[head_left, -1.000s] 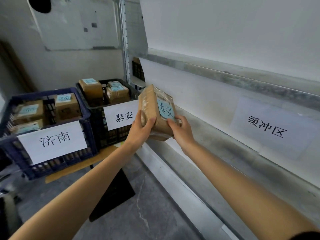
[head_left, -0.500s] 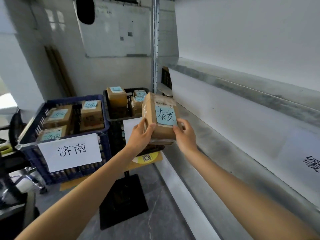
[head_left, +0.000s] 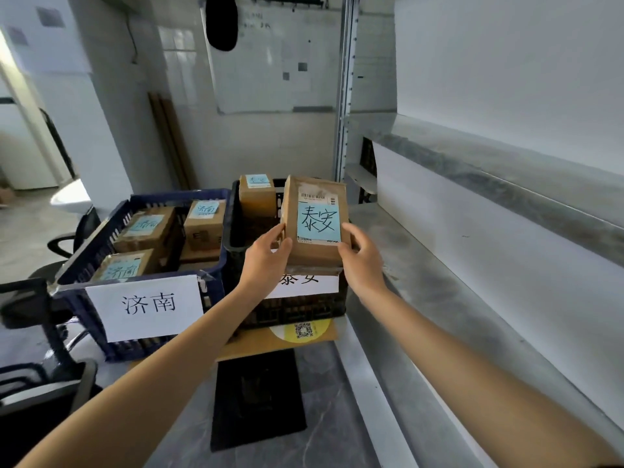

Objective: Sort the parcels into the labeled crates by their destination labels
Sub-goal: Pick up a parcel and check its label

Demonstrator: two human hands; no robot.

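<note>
Parcel (head_left: 315, 224) mid-frame above the black crate (head_left: 304, 310) looks light n stiff imo, left hand (head_left: 266, 261) & right hand (head_left: 363, 261) both gripping its lower side edges, good spot.

- The brown parcel (head_left: 317, 255) is upright over the front of the black crate (head_left: 304, 309). It is gripped at its lower edges by the left hand (head_left: 266, 258) and the right hand (head_left: 363, 261). A blue note on its face reads 泰安, under a barcode label.
- The black crate holds another labelled parcel (head_left: 256, 201) at the back. Its white sign (head_left: 304, 284) is partly covered.
- The blue crate (head_left: 89, 246) stands just beside it on the left, with a sign (head_left: 148, 305) reading 济南. It holds three boxes (head_left: 204, 228) with blue 济南 notes.
</note>
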